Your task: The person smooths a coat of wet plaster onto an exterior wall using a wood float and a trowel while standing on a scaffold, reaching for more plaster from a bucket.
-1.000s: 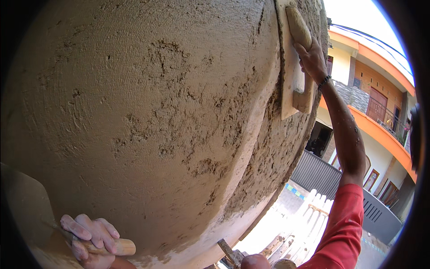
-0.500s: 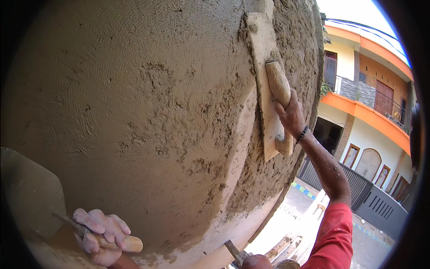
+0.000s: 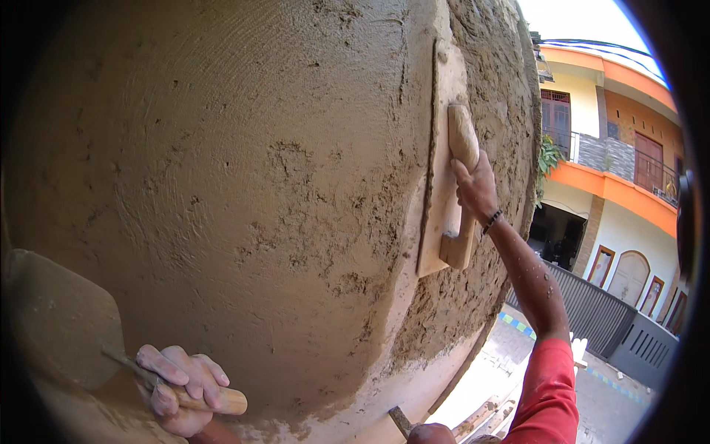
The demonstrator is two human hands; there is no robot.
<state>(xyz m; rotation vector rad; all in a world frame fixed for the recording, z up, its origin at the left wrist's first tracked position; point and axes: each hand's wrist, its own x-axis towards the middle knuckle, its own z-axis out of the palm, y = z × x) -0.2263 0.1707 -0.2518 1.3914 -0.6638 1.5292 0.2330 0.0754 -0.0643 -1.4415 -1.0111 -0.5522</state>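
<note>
A wall (image 3: 222,170) coated in wet, rough brown plaster fills most of the view, with an orange-and-cream house (image 3: 614,170) and a dark fence (image 3: 629,333) beyond its right edge. The right hand (image 3: 477,189) is closed around the wooden handle of a flat wooden float (image 3: 444,163), which lies pressed against the plaster near the wall's right edge, standing upright. The left hand (image 3: 181,381) is curled shut on the wooden handle of a trowel (image 3: 63,318), whose broad blade sits low on the left, close to the wall. The work looks to be at the smoothing stage: the plaster left of the float is fairly even, while the patch below and right of it is lumpy. Evening that patch would likely call for steady, flat pressure so the float's edge does not gouge the wet coat. Wooden planks (image 3: 481,422) lie below near the red sleeve (image 3: 551,392); nothing blocks the float's path.
</note>
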